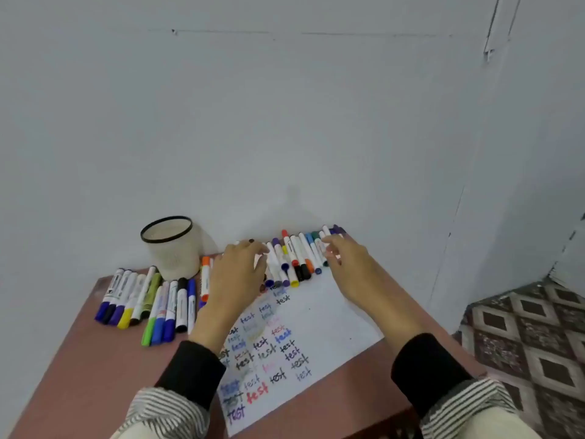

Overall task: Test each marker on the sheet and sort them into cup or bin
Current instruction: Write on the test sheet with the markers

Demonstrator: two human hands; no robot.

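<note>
Fingers of both hands — left (235,274), right (346,264) — spread loosely over the markers (296,258) beside the sheet (319,312), gripping none, likely choosing one to test.

Black cuffs (190,369) — striped grey-white sleeves (468,403), dark nail polish (251,241)

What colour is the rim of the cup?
Black. The cup is whitish with a black rim, seen in the head view.
</note>
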